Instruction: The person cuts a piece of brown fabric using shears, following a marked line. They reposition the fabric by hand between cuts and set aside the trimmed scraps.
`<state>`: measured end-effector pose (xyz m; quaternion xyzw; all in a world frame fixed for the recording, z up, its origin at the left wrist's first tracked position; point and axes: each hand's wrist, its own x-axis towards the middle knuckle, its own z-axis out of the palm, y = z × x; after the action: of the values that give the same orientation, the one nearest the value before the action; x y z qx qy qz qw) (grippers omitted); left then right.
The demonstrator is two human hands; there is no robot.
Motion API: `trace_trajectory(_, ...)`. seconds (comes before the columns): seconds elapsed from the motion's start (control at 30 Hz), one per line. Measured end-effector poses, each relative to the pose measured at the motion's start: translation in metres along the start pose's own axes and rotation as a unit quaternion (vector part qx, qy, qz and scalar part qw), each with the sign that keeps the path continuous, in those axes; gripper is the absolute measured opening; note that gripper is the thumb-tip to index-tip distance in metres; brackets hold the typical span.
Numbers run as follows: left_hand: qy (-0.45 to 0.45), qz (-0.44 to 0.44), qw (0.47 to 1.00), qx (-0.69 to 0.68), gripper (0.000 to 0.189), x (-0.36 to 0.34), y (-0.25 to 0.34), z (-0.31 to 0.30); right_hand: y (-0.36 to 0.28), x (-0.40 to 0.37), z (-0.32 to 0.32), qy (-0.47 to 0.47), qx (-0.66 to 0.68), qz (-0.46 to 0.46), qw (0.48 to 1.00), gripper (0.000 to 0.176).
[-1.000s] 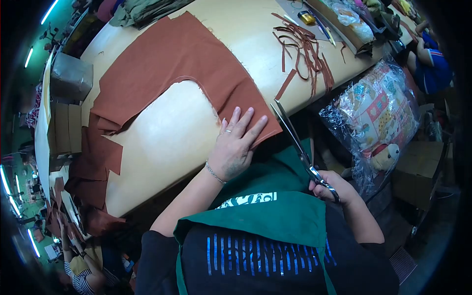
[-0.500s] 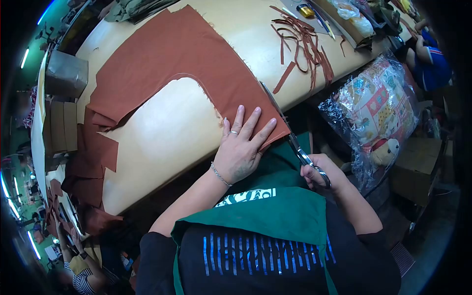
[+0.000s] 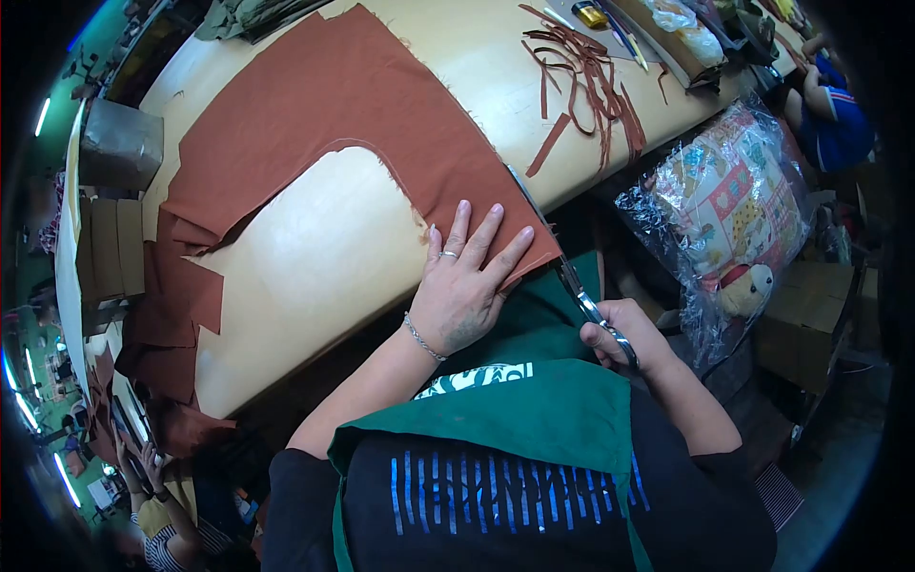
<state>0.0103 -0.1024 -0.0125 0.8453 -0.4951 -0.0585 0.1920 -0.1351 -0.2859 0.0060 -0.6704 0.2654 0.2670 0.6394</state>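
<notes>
Scissors (image 3: 589,307) have moved to the brown cloth (image 3: 315,100), right of frame centre; right hand (image 3: 637,334) grasps them, left hand (image 3: 462,294) lies spread on the cloth.

A patterned cushion (image 3: 729,205) in clear plastic sits just off the right side of the table (image 3: 286,305); a cardboard box (image 3: 805,315) stands farther out on that side of the table. Toward the table's far right end lie pens (image 3: 632,48), a small yellow object (image 3: 589,14) and a box of clear plastic bags (image 3: 703,46). Olive cloth (image 3: 253,14) lies on the table's far edge. A grey box (image 3: 124,143) and brown cartons (image 3: 114,248) line the table's left edge. A person in blue (image 3: 848,138) is right of the table.
</notes>
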Motion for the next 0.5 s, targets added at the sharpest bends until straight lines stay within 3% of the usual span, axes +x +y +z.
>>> trace_trajectory(0.17, -0.014, 0.007, 1.000, -0.004, 0.053, -0.003, 0.005, -0.003, 0.002, 0.011, -0.003, -0.060, 0.053, -0.049, 0.996, 0.061)
trace_trajectory(0.5, -0.034, 0.015, 0.999, -0.014, 0.060, -0.009, 0.010, -0.007, -0.010, 0.017, -0.002, -0.036, 0.016, -0.044, 0.998, 0.067)
